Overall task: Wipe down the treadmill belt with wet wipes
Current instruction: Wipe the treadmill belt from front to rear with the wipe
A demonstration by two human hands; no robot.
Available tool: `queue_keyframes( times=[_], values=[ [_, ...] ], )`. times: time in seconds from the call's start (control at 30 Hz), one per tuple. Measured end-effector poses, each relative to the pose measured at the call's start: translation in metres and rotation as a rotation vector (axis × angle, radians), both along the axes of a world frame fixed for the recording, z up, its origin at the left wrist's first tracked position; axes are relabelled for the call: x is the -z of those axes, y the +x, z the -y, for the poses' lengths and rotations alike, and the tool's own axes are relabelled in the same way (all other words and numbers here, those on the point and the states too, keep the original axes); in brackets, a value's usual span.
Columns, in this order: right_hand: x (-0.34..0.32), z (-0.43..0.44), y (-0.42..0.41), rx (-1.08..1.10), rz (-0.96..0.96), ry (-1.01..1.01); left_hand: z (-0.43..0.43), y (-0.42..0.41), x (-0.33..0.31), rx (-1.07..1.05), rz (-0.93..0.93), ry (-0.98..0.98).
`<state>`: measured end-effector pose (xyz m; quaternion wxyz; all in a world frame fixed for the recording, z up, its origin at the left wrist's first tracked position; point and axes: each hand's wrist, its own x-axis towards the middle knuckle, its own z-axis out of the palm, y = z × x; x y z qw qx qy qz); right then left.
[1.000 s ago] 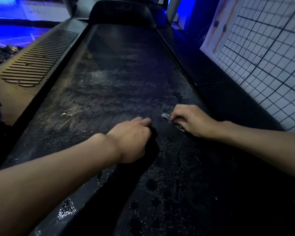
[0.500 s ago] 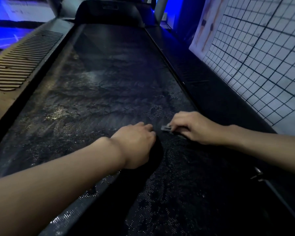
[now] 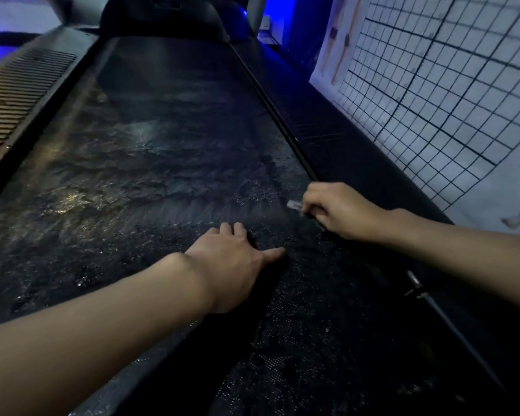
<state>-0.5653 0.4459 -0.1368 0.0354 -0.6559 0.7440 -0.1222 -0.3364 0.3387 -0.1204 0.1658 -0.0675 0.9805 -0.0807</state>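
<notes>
The black treadmill belt runs away from me, wet and streaked over its near and middle stretch. My left hand lies flat on the belt near its centre, fingers spread and straight. My right hand is close to the belt's right edge, its fingers curled round a small greyish wet wipe, of which only a corner pokes out to the left. The two hands are apart by about a hand's width.
A ribbed side rail flanks the belt on the left and a dark rail on the right. A white gridded wall panel stands further right. The motor cover closes the far end. The room is dim with blue light.
My left hand has uncurled and now lies flat with fingers spread. My right hand with the wipe has slid right, toward the belt's edge.
</notes>
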Motion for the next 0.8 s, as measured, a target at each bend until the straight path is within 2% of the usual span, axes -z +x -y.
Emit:
queue_keyframes(
  times=[0.1,0.27,0.37,0.43,0.57,0.7,0.73,0.8],
  values=[
    [-0.007,-0.02,0.007,-0.061,0.004,0.097,0.0,0.002,0.001,0.046,-0.064,0.024],
    [-0.004,-0.026,0.007,0.079,-0.066,0.036,-0.02,-0.003,0.008,0.049,-0.189,0.056],
    [-0.006,-0.044,0.025,0.038,0.003,0.069,-0.038,0.002,0.007,0.021,-0.117,0.052],
    [-0.009,-0.049,0.028,0.013,-0.023,0.078,-0.044,0.007,0.012,0.033,-0.096,0.067],
    [-0.004,-0.034,0.038,0.149,-0.088,-0.022,-0.042,0.011,0.012,0.145,-0.219,0.112],
    [0.004,-0.032,0.066,-0.102,-0.024,0.047,-0.043,0.02,0.01,0.188,-0.219,0.156],
    [0.003,-0.028,0.061,-0.109,-0.04,0.042,-0.042,0.024,0.011,0.183,-0.207,0.163],
    [0.006,-0.016,0.045,0.016,-0.067,-0.068,-0.039,0.031,0.012,0.156,-0.186,0.178]
  ],
)
